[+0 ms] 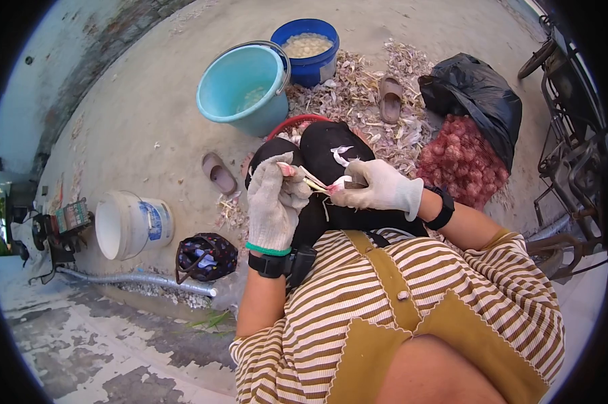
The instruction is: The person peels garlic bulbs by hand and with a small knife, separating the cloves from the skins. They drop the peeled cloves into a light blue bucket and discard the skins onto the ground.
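Risk: the small, pale, pink-tinged garlic clove (321, 183) could slip free, I judge, and be lost among the heap of dry papery garlic husks (364, 94) just right of the round light-blue plastic bucket (243, 84).
Cause: thick knit gloves dull the grip, and the 2 hands pull against each other.
Left hand (275, 198): white glove with a green cuff, below the bucket, fingers curled shut on one end of the garlic clove.
Right hand (374, 187): white glove, below-right of the bucket, thumb and forefinger pinched on the other end.
Clove: below the bucket, bridging both sets of fingertips and touching each.
Blade: cannot tell.
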Demonstrator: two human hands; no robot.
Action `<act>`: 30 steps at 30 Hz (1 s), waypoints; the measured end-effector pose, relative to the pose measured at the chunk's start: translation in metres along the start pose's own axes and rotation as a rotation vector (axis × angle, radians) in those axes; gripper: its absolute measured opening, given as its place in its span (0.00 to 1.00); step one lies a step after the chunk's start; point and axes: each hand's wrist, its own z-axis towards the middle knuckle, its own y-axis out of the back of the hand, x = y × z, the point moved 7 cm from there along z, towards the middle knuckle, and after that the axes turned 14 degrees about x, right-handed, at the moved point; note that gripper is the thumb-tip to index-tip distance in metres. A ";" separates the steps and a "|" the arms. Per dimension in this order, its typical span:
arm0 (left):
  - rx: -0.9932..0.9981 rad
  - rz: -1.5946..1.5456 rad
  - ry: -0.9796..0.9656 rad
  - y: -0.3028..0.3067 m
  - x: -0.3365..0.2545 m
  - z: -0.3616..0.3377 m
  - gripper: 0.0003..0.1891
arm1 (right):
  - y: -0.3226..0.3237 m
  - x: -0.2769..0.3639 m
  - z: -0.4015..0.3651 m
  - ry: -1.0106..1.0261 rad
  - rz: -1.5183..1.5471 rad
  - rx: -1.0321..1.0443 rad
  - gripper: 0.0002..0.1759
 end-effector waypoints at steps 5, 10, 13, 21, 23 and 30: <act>-0.007 0.076 -0.001 -0.004 -0.011 -0.005 0.13 | -0.001 0.018 -0.011 -0.024 -0.356 0.093 0.38; -0.007 0.026 0.012 0.001 -0.005 -0.005 0.11 | 0.027 0.031 -0.008 0.140 -0.004 0.098 0.27; -0.012 0.030 0.016 -0.002 -0.005 -0.006 0.11 | 0.020 0.053 -0.011 0.158 0.033 0.257 0.25; -0.008 0.102 0.059 -0.007 -0.003 -0.009 0.11 | 0.027 0.069 -0.003 0.411 -0.442 0.002 0.19; -0.038 0.190 0.087 -0.006 -0.002 -0.010 0.11 | 0.026 0.074 -0.004 0.376 -0.484 -0.005 0.19; -0.080 0.292 0.122 -0.013 -0.004 -0.012 0.10 | 0.026 0.083 -0.005 0.338 -0.664 -0.028 0.18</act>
